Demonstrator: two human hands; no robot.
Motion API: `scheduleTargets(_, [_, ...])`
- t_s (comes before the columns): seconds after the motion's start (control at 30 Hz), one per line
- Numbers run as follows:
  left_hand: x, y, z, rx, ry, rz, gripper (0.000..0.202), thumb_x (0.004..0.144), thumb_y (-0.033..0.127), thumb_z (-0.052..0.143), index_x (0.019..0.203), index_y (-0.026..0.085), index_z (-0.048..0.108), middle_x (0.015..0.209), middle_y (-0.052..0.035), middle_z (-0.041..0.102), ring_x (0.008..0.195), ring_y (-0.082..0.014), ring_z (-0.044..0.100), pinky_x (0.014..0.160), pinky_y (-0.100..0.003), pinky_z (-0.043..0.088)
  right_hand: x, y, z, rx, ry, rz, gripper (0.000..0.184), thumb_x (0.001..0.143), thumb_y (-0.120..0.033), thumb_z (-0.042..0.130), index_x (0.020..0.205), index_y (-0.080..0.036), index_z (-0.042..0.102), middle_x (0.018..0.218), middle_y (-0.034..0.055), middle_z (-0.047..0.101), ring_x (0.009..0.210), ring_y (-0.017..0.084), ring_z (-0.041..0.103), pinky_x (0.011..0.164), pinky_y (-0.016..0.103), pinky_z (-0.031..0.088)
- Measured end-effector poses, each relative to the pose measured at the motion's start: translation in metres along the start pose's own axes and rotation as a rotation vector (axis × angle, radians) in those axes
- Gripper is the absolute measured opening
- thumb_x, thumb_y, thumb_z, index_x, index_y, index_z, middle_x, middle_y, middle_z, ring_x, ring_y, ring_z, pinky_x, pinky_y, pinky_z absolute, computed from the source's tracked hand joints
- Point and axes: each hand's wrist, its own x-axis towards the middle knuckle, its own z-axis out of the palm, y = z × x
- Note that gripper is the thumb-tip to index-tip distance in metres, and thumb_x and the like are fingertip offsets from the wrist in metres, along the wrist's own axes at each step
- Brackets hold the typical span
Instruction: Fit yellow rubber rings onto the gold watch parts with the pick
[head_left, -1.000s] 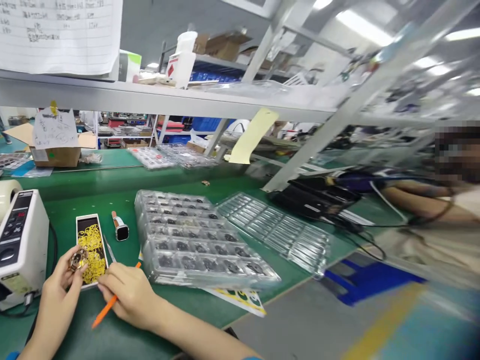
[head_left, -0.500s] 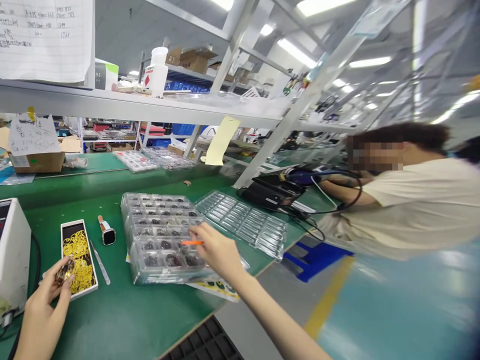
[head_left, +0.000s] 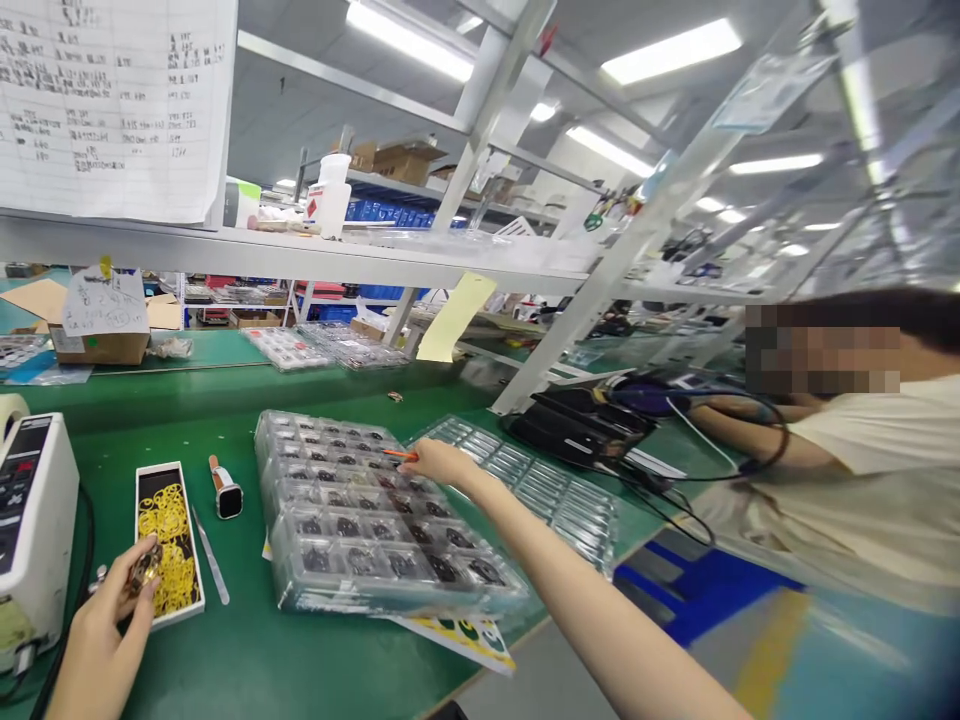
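Observation:
My left hand (head_left: 101, 630) pinches a small gold-coloured metal part (head_left: 142, 573) over a white box of yellow rings (head_left: 166, 535) at the near left of the green bench. My right hand (head_left: 442, 462) reaches far forward with an orange pen-like tool (head_left: 401, 455) in its fingers, over the far side of a stack of clear plastic trays (head_left: 375, 520) that hold several dark parts. A second clear tray (head_left: 540, 480) with bare pockets lies just beyond that hand.
Beside the ring box lie tweezers (head_left: 211, 560) and a small black-and-brown device (head_left: 225, 490). A white machine (head_left: 30, 520) stands at the left edge. A person in a pale shirt (head_left: 862, 470) leans over black equipment (head_left: 577, 425) at the right. A shelf (head_left: 300, 250) runs overhead.
My right hand left the ring box and stretched out over the stacked trays with the orange tool. My left hand kept the gold part. The view swung up and right.

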Motion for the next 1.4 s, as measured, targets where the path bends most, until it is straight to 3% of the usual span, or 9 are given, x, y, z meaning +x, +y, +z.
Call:
scheduleTargets(0.17, [-0.004, -0.001, 0.003, -0.103, -0.020, -0.034, 0.049, 0.078, 0.048, 0.058, 0.119, 0.021, 0.058, 0.107, -0.0069, 0.072, 0.097, -0.0251, 0.069, 0.079, -0.030, 0.058, -0.003, -0.012, -0.009, -0.018, -0.008, 0.002, 0.027, 0.090, -0.033, 0.059, 0.108, -0.013, 0.059, 0.105, 0.0065, 0.062, 0.090, 0.017, 0.062, 0.077, 0.034, 0.053])
scheduleTargets(0.37, [-0.003, 0.003, 0.008, -0.333, -0.083, -0.134, 0.049, 0.075, 0.044, 0.061, 0.118, 0.020, 0.057, 0.114, -0.0091, 0.069, 0.110, -0.0269, 0.063, 0.082, -0.032, 0.057, -0.059, -0.064, -0.015, 0.019, 0.351, -0.089, 0.024, 0.093, -0.016, 0.044, 0.091, -0.008, 0.066, 0.098, 0.0151, 0.063, 0.086, 0.020, 0.063, 0.074, 0.031, 0.050])
scheduleTargets(0.5, [-0.001, 0.011, 0.009, -0.478, -0.108, -0.234, 0.052, 0.066, 0.041, 0.065, 0.112, 0.017, 0.057, 0.110, -0.0107, 0.070, 0.098, -0.0257, 0.068, 0.084, -0.034, 0.055, -0.118, -0.128, 0.000, 0.097, 0.558, -0.396, 0.023, 0.089, -0.013, 0.045, 0.100, -0.018, 0.065, 0.101, 0.0060, 0.063, 0.086, 0.014, 0.062, 0.071, 0.023, 0.049])
scheduleTargets(0.57, [-0.001, 0.015, 0.010, -0.533, -0.123, -0.292, 0.053, 0.061, 0.038, 0.068, 0.109, 0.016, 0.058, 0.107, -0.0107, 0.070, 0.092, -0.0249, 0.069, 0.083, -0.034, 0.055, -0.143, -0.161, 0.012, 0.318, 0.897, -0.783, 0.024, 0.086, -0.009, 0.046, 0.100, -0.015, 0.064, 0.086, 0.0061, 0.064, 0.072, 0.013, 0.061, 0.059, 0.021, 0.048])
scheduleTargets(0.67, [-0.001, 0.016, 0.013, -0.656, -0.124, -0.356, 0.054, 0.056, 0.035, 0.071, 0.106, 0.016, 0.058, 0.105, -0.0098, 0.070, 0.090, -0.0238, 0.068, 0.082, -0.033, 0.055, -0.167, -0.202, 0.028, 0.505, 1.132, -1.033, 0.026, 0.085, -0.006, 0.049, 0.106, -0.013, 0.061, 0.079, 0.0068, 0.063, 0.066, 0.013, 0.058, 0.054, 0.022, 0.046])
scheduleTargets(0.93, [-0.003, 0.015, 0.022, -0.839, -0.126, -0.449, 0.052, 0.049, 0.036, 0.077, 0.095, 0.018, 0.060, 0.089, -0.0059, 0.071, 0.080, -0.0223, 0.067, 0.077, -0.034, 0.057, -0.172, -0.237, 0.069, 0.680, 1.098, -1.188, 0.033, 0.084, -0.007, 0.046, 0.112, -0.014, 0.061, 0.070, 0.0051, 0.060, 0.057, 0.014, 0.055, 0.046, 0.024, 0.043])
scheduleTargets(1.1, [-0.007, -0.007, 0.033, -0.829, -0.233, -0.347, 0.045, 0.065, 0.032, 0.072, 0.107, 0.020, 0.062, 0.104, -0.0068, 0.069, 0.090, -0.0213, 0.066, 0.081, -0.032, 0.055, -0.164, -0.241, 0.090, 0.844, 1.039, -1.165, 0.034, 0.083, -0.008, 0.047, 0.113, -0.017, 0.062, 0.071, 0.0050, 0.059, 0.058, 0.014, 0.055, 0.045, 0.024, 0.042])
scheduleTargets(1.2, [-0.013, -0.016, 0.040, -0.823, -0.304, -0.250, 0.043, 0.070, 0.026, 0.069, 0.112, 0.022, 0.062, 0.107, -0.0070, 0.069, 0.095, -0.0210, 0.065, 0.085, -0.030, 0.053, -0.162, -0.244, 0.095, 0.914, 1.011, -1.132, 0.031, 0.083, -0.010, 0.049, 0.109, -0.019, 0.064, 0.069, 0.0044, 0.058, 0.056, 0.014, 0.054, 0.044, 0.023, 0.040])
scheduleTargets(1.4, [-0.014, -0.006, 0.041, -0.706, -0.279, -0.198, 0.026, 0.070, 0.027, 0.066, 0.094, 0.018, 0.069, 0.094, -0.0062, 0.070, 0.088, -0.0199, 0.065, 0.078, -0.026, 0.053, -0.168, -0.243, 0.091, 1.050, 0.882, -1.108, 0.024, 0.082, -0.007, 0.052, 0.098, -0.020, 0.066, 0.067, 0.0030, 0.056, 0.055, 0.013, 0.054, 0.045, 0.023, 0.041])
